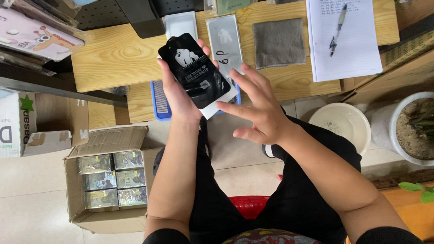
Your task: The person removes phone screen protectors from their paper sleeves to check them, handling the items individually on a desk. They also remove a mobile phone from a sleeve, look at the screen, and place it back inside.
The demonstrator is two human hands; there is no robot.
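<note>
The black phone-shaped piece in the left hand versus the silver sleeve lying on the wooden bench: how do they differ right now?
The black piece is dark and glossy with a white figure printed on it; the silver sleeve is pale grey and matte. The black piece is held up, tilted, in the left hand; the silver sleeve lies flat on the bench, untouched. Both are flat, phone-sized rectangles.

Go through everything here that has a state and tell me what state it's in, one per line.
Left hand: gripping the black screen protector pack, tilted.
Right hand: open, fingers spread, fingertips at the pack's lower edge.
Cardboard box: flaps open, filled with small packs.
Pen: lying on the paper sheet.
Grey cloth: flat on the wooden table.
</note>
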